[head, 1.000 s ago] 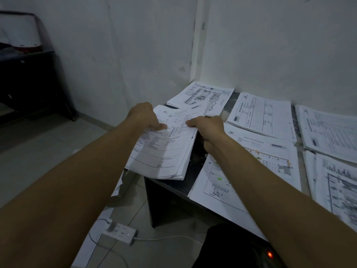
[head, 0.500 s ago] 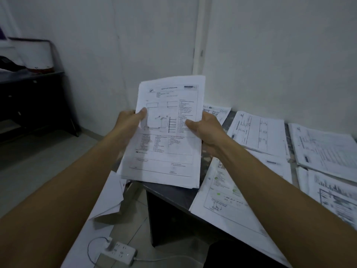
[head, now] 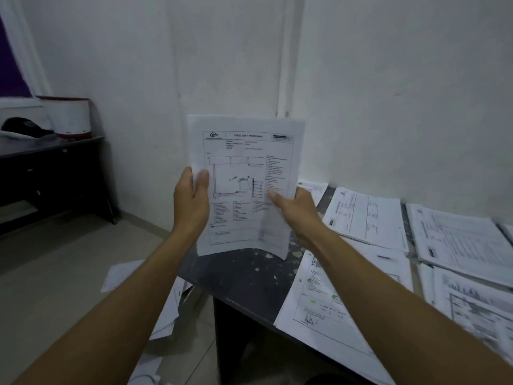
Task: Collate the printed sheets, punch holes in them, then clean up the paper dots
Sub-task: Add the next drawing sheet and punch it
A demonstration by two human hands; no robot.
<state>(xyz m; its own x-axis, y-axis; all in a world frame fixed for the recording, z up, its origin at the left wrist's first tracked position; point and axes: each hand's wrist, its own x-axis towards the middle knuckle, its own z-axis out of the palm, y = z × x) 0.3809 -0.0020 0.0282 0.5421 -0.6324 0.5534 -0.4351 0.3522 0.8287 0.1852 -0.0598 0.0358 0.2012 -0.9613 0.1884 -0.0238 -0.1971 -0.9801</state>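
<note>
Over on the far left a dark cabinet is sitting against the wall with a white tub with a red rim and a black cap on top. A few loose sheets are lying on the floor tiles next to the desk leg. Then the left hand is gripping the left edge of a stack of printed sheets, thumb over the front, fingers wrapped behind. The stack is being held upright in the air above the near-left corner of the dark desk, not touching it, top page showing a floor-plan type drawing and lists. The right hand is pinching the stack's right edge, thumb lying across the page. Little white paper dots are speckling the bare desktop just under the stack. Going right, more printed piles are lying flat across the desk, one at the front with green marks overhanging the edge.
</note>
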